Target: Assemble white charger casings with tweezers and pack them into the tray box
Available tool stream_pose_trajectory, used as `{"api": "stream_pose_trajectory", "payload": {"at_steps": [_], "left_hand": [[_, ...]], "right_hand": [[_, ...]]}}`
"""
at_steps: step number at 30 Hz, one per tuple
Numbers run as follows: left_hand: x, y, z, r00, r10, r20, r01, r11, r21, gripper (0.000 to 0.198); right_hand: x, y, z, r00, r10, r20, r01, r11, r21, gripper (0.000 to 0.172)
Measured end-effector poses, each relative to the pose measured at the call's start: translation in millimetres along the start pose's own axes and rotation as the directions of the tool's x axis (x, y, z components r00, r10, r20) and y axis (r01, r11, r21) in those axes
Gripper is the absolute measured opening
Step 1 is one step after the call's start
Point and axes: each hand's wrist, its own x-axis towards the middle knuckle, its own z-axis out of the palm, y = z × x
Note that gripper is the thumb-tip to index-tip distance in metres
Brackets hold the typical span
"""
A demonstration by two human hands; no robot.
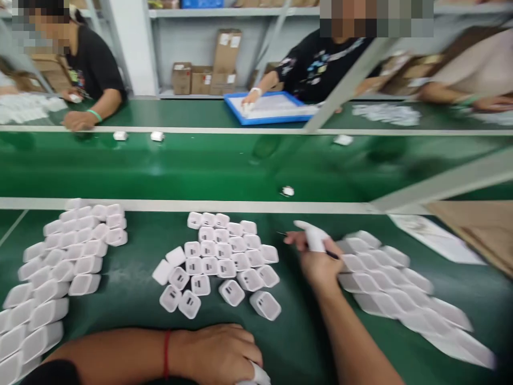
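My right hand is closed around a thin, dark, pen-like tool, whose fine tip points left. A white covering shows on one of its fingers. Near the bottom edge, my left hand is curled with its back to me. White shows at its fingertips, and whatever it may hold is hidden. Between the hands and farther off stands a group of white charger blocks with dark port slots on their faces. Beside my right hand lie rows of white blocks, blurred, with no slots visible.
More white blocks stand in rows at left. A paper sheet and cardboard lie at right. Beyond a pale rail, a green belt carries several small white pieces. Co-workers sit opposite, one at a blue-rimmed tray. A slanted metal post crosses at right.
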Motion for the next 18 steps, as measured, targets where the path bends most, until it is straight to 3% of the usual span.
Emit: {"api": "stream_pose_trajectory", "payload": {"at_steps": [6,18], "left_hand": [[-7.9,-2.0,11.5,0.992,-0.04,-0.117,0.035,0.998,-0.045,0.02],[-6.8,4.2,6.1,0.981,-0.126,-0.15,0.095,0.975,-0.201,0.031]], "right_hand": [[0.9,7.8,3.5,0.997,-0.018,0.073,0.024,0.996,-0.083,0.037],[10.3,19.1,1.8,0.996,-0.06,0.072,0.069,0.988,-0.137,0.04]]}}
